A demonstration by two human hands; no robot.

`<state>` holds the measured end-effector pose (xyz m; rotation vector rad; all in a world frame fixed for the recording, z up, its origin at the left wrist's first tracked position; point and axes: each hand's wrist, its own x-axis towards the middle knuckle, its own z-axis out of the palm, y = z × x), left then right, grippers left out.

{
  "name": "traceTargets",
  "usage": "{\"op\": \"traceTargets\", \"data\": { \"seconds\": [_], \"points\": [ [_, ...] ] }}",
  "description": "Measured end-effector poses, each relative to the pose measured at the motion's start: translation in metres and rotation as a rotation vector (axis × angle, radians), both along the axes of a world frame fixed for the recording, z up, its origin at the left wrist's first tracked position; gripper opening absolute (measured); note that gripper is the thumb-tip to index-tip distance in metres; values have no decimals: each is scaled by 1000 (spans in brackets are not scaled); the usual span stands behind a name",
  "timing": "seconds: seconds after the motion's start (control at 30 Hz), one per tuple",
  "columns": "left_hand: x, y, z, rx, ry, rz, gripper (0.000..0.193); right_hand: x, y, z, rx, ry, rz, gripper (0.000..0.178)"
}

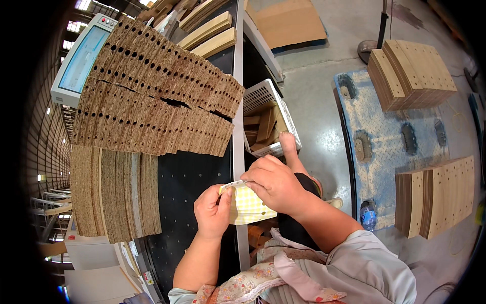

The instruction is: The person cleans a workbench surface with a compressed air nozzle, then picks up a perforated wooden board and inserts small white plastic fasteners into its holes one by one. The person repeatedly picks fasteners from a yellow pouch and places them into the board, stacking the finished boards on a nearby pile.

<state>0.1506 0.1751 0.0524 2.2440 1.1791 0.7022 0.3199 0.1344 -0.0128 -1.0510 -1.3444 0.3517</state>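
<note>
My left hand (212,210) pinches the left edge of a yellow-and-white checked sheet (248,206) between thumb and fingers. Closed on its upper edge is my right hand (271,182), its fingertips bent over the paler border there. Whether the sheet is paper or cloth, or a flat pouch, I cannot tell. It hangs over the metal edge (239,167) of a black work table (190,182), in front of my body. Beyond my hands stands a white plastic basket (288,119) with brown offcuts in it.
Drilled particleboard pieces (162,91) are stacked on the table, with more boards (116,192) at the left. A screen (83,58) stands behind them. Two board stacks (412,73) (438,195) and a water bottle (368,217) rest on a blue pallet (379,167). What looks like a bare foot (289,147) touches the basket.
</note>
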Motion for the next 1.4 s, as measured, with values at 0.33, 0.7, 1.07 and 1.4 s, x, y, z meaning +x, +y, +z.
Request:
{"op": "traceTargets", "data": {
  "seconds": [0.33,0.7,1.07,1.4],
  "points": [
    [-5,0,-4,-79,-65,22,12,-9,5,-2,-3,77,31,11],
    [-9,13,-18,-427,-229,155,11,-15,12,-22,62,-59,11,6],
    [-21,50,-63,92,243,-268,7,29,116,-64,-324,785,177,6],
    [-15,50,-62,99,358,-235,4,36,174,-100,-155,650,197,6]
  ]
}}
